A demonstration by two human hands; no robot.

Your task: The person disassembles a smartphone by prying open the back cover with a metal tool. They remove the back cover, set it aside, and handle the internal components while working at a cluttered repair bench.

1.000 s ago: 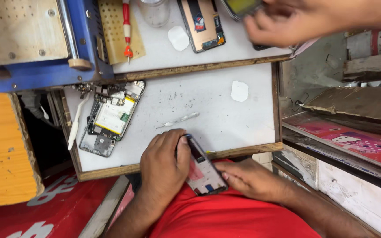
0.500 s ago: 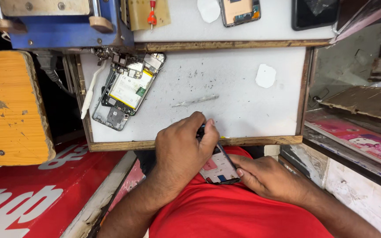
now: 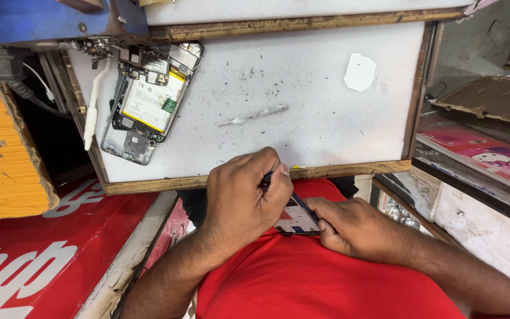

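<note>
Both hands closed on the small phone board [image 3: 295, 217], held against my red shirt [image 3: 326, 277] just below the table [image 3: 255, 171] edge. Left hand [image 3: 240, 198] pinches a dark tool [image 3: 265, 178], probably a screwdriver; right hand [image 3: 349, 227] grips the board's lower edge

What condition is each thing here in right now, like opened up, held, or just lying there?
Opened grey phone with white battery: back off, insides exposed, lying flat on the white board.
Small dark phone part with a pale face: held against the red shirt by both hands.
Left hand: closed in a grip over the part.
Right hand: steadying its edge.
Thin metal tweezers: lying loose, untouched.
</note>
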